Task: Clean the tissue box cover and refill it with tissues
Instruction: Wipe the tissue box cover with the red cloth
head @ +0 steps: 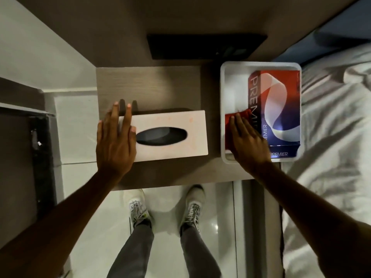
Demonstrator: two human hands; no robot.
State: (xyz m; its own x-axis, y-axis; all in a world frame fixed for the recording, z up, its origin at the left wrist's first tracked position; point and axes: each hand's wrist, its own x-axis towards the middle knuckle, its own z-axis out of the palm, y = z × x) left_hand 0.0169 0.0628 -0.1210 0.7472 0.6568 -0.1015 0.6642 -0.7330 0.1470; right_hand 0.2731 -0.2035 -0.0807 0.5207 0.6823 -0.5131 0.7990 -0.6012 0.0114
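A white tissue box cover [172, 119] with a dark oval slot lies flat on the small wooden table [152, 85]. My left hand [116, 141] rests flat on its left end, fingers spread. To the right stands a white tray [223, 93] holding a red-and-blue tissue box [281, 101] marked PREMIER and a red cloth [230, 119]. My right hand [247, 139] lies on the red cloth inside the tray, fingers extended over it; whether it grips the cloth is not visible.
A black flat object [206, 46] lies at the back of the table. A bed with white sheets [331, 137] is at the right. A dark cabinet [22, 153] stands at the left. My feet [164, 207] are on the white floor below the table edge.
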